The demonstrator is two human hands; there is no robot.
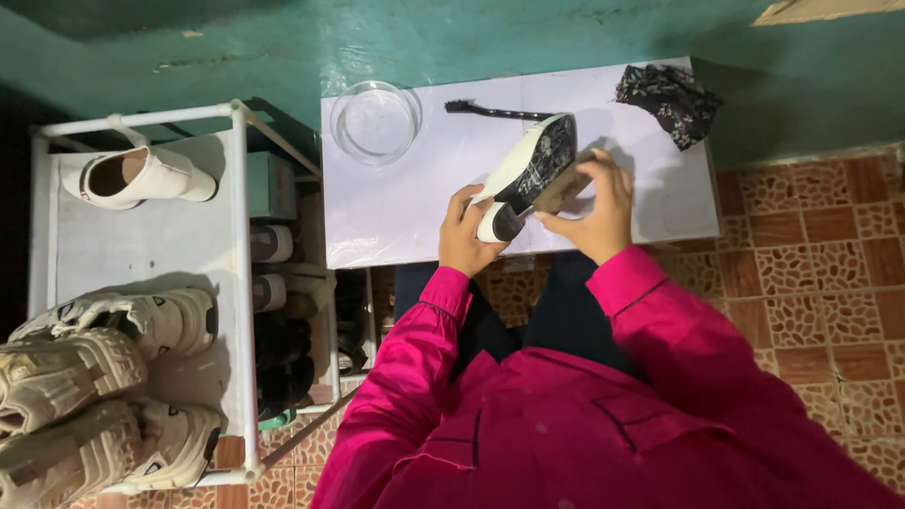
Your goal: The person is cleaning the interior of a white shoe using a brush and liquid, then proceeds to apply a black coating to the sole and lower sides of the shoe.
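The left hand (pixel 464 236) is wrapped closed around the heel end of a white shoe (pixel 521 170), fingers curled over its rounded back, holding it tilted up off the counter (pixel 396 212) with the dark, patterned sole facing up and to the right. The right hand (pixel 596 209) is closed as well, its fingers pinching a small brownish brush or block (pixel 564 187) that is pressed against the sole near its middle; exactly what kind of tool it is cannot be told. Both hands meet at the shoe, just above the near edge of the counter, and both arms wear bright pink sleeves (pixel 650 311).

On the white counter behind the shoe lies a thin black brush (pixel 490 111) with its bristled head to the left, close to the shoe's toe. A clear round glass bowl (pixel 377 121) sits at the counter's far left corner, well apart from the hands. A crumpled dark patterned cloth (pixel 671 102) lies at the far right corner.

To the left stands a white shoe rack (pixel 236 283). Its top shelf carries a single white high-heeled shoe (pixel 139 177) at the back and several chunky cream sneakers (pixel 104 377) at the front; more shoes sit dimly on the lower shelves. The floor (pixel 811 283) to the right is brown patterned tile, and the wall beyond is teal.
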